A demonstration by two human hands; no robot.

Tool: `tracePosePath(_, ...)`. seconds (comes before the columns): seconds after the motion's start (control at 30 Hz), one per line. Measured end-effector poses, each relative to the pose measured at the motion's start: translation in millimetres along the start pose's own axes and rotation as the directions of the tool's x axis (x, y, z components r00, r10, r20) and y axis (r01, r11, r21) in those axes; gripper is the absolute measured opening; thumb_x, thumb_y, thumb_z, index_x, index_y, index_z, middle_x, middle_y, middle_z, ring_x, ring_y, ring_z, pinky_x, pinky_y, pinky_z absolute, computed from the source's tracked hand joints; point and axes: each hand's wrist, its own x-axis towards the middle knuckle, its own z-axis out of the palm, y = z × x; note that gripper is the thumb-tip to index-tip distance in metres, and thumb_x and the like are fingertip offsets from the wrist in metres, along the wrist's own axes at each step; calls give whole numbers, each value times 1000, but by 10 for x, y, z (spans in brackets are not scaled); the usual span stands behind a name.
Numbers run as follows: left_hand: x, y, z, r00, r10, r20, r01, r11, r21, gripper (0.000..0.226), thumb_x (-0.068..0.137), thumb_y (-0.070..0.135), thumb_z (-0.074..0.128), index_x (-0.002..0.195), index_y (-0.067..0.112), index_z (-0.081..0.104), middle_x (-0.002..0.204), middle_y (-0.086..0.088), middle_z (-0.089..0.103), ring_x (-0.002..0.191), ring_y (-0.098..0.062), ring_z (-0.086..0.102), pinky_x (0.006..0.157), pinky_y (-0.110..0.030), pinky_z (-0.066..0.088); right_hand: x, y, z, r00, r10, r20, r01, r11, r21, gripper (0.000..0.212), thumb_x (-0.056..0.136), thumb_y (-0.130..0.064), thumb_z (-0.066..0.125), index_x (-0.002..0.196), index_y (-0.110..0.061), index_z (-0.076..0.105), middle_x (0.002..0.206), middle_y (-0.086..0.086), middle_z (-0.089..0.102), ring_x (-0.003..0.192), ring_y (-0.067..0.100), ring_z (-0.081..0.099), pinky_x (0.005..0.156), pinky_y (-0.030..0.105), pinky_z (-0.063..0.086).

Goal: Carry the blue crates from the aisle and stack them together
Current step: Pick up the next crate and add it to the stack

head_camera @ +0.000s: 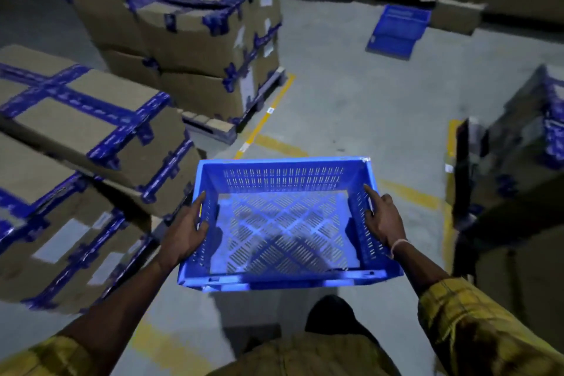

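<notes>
I hold an empty blue perforated crate level in front of me, above the grey floor. My left hand grips its left wall, with the thumb over the rim. On the opposite wall my right hand grips the same way. Farther down the aisle, a blue crate stack sits on the floor at the upper right, beside a small cardboard box.
Cardboard boxes with blue tape are piled close on my left, and more stand on a pallet ahead to the left. Dark boxes line the right side. Yellow floor lines mark the aisle between them.
</notes>
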Motion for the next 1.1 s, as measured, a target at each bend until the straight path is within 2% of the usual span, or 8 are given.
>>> tracePosePath(0.07, 457, 180, 13, 997, 75, 19, -75, 997, 23, 79, 85, 34, 52, 160, 23, 28, 115, -24, 60, 101, -38, 62, 87, -47, 53, 209, 113, -33, 998, 59, -16, -59, 998, 17, 65, 92, -9, 54, 153, -25, 38, 107, 18, 47, 81, 42, 57, 71, 42, 49)
tracePosePath(0.17, 1140, 482, 125, 993, 109, 44, -110, 994, 26, 75, 91, 23, 60, 159, 24, 30, 103, -21, 62, 90, -39, 62, 76, -47, 53, 603, 360, -65, 989, 138, -49, -136, 990, 41, 68, 90, -8, 54, 153, -27, 37, 106, 16, 46, 80, 41, 57, 75, 45, 52)
tracePosePath(0.23, 1601, 666, 276, 989, 134, 66, -137, 989, 46, 75, 93, 18, 62, 160, 28, 28, 96, -15, 59, 81, -35, 61, 71, -41, 49, 911, 545, -67, 985, 163, -53, -161, 986, 46, 68, 90, -8, 56, 153, -26, 37, 106, 16, 46, 78, 41, 57, 75, 44, 51)
tracePosePath(0.33, 2370, 967, 523, 982, 161, 102, -167, 984, 54, 77, 94, 21, 60, 160, 34, 23, 93, -8, 50, 73, -25, 50, 71, -40, 46, 1500, 824, -109, 976, 207, -72, -203, 977, 67, 68, 90, -9, 57, 153, -26, 38, 107, 17, 46, 78, 41, 58, 72, 42, 50)
tracePosePath(0.43, 2934, 1287, 661, 975, 188, 120, -197, 978, 70, 76, 96, 21, 60, 161, 33, 23, 93, -5, 46, 77, -24, 49, 70, -38, 41, 1970, 1014, -241, 964, 256, -77, -251, 965, 72, 69, 90, -10, 59, 153, -27, 38, 109, 16, 47, 84, 39, 58, 74, 40, 49)
tracePosePath(0.57, 3863, 1789, 803, 959, 235, 160, -247, 967, 61, 78, 94, 24, 61, 160, 36, 21, 87, -3, 45, 75, -28, 53, 67, -40, 45, 2703, 1261, -564, 960, 273, -62, -267, 960, 87, 68, 91, -11, 59, 154, -24, 36, 110, 17, 47, 85, 41, 58, 74, 41, 50)
tracePosePath(0.87, 5719, 2753, 1224, 953, 273, 128, -285, 955, 84, 75, 97, 22, 58, 161, 33, 21, 85, 0, 39, 70, -21, 43, 61, -35, 32, 4507, 1752, -1063, 936, 332, -117, -332, 943, 26, 68, 91, -12, 60, 154, -25, 36, 115, 20, 48, 90, 44, 59, 80, 43, 49)
tracePosePath(1.1, 7574, 3137, 1724, 935, 305, 179, -318, 947, 43, 76, 97, 25, 58, 161, 34, 19, 87, -1, 41, 72, -25, 48, 64, -36, 38, 6154, 2058, -1068, 923, 357, -141, -353, 934, 50, 69, 90, -12, 61, 153, -22, 37, 111, 23, 48, 86, 44, 58, 80, 43, 50)
